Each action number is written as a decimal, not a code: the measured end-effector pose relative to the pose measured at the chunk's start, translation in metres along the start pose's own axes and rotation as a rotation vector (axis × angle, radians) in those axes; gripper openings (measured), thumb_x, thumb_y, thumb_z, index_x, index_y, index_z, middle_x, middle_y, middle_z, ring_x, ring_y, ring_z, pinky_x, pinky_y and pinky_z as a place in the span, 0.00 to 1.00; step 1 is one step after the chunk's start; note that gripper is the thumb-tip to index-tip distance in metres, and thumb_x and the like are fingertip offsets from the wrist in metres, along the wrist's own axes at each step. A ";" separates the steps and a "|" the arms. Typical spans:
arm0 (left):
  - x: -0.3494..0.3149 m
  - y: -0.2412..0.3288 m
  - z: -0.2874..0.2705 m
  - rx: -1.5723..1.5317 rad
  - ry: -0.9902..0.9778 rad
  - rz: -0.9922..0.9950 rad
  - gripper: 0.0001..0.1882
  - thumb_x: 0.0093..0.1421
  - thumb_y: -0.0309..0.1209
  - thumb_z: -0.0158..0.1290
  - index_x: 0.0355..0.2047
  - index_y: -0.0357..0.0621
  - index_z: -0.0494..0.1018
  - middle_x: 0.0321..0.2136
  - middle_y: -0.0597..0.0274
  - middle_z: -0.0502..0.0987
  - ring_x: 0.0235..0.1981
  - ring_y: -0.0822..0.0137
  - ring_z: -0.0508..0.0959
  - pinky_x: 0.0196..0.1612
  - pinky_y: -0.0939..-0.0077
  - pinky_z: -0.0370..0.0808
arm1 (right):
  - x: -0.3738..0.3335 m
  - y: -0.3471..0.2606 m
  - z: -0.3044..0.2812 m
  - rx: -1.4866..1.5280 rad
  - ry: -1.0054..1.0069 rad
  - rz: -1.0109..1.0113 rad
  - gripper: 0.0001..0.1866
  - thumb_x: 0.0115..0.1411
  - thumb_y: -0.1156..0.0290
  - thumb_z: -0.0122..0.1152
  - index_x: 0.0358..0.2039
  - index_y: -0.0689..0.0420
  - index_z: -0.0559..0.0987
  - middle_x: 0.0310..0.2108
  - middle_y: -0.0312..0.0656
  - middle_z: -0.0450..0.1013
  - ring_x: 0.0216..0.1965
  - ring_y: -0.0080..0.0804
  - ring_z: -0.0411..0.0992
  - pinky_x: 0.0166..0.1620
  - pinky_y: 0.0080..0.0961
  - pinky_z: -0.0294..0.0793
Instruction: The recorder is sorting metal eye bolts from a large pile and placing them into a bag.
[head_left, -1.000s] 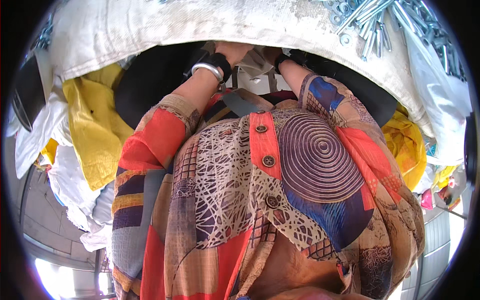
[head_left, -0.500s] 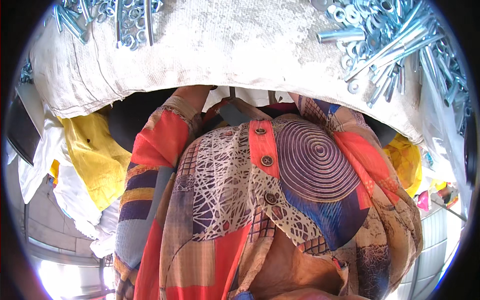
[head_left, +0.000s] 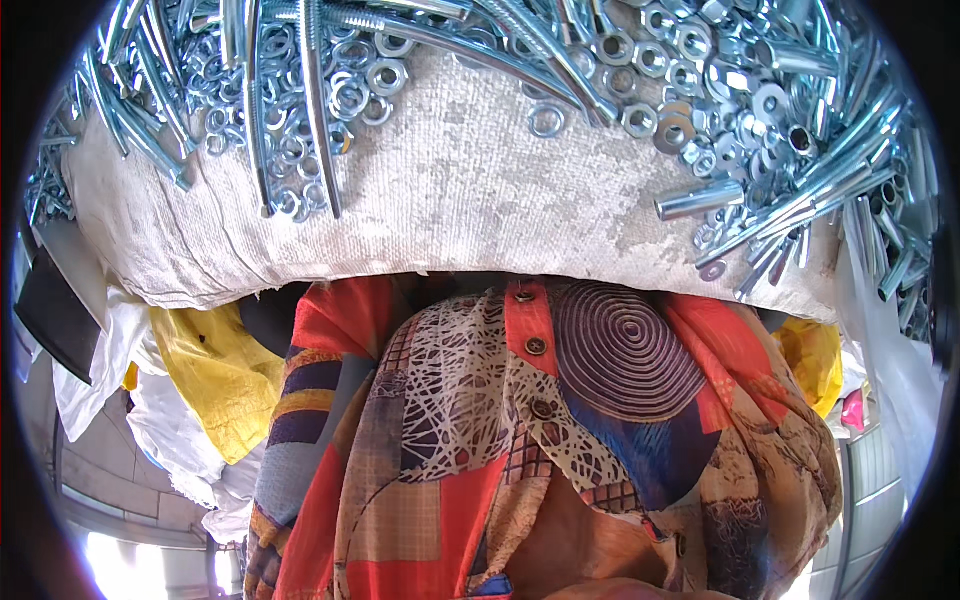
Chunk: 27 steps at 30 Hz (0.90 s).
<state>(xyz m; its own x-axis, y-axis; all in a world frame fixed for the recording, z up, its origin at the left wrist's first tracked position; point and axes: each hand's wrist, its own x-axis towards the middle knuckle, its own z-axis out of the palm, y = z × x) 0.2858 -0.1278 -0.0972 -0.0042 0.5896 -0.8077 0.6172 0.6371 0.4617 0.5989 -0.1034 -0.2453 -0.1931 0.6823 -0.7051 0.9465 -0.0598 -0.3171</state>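
Silvery metal nuts and washers (head_left: 350, 96) lie heaped on a whitish woven cloth (head_left: 450, 180), long silvery metal rods (head_left: 256, 120) pointing toward its near edge. Both hands are out of sight; I cannot tell whether they hold anything. Careful handling means keeping the red, patterned fabric sleeves (head_left: 342, 322) off those rod ends.
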 end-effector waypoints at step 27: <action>0.066 0.026 0.052 0.043 -0.082 0.010 0.22 0.66 0.41 0.48 0.56 0.42 0.72 0.51 0.51 0.77 0.52 0.54 0.74 0.55 0.62 0.69 | -0.026 -0.001 0.015 0.086 -0.073 0.033 0.30 0.62 0.61 0.50 0.64 0.56 0.66 0.64 0.54 0.62 0.64 0.45 0.60 0.67 0.40 0.55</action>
<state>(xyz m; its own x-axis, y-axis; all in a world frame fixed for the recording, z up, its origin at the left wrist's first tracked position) 0.3424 -0.0986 -0.1579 0.0657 0.5518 -0.8314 0.6502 0.6083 0.4551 0.5988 -0.1321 -0.2364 -0.1838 0.6244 -0.7592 0.9275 -0.1455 -0.3442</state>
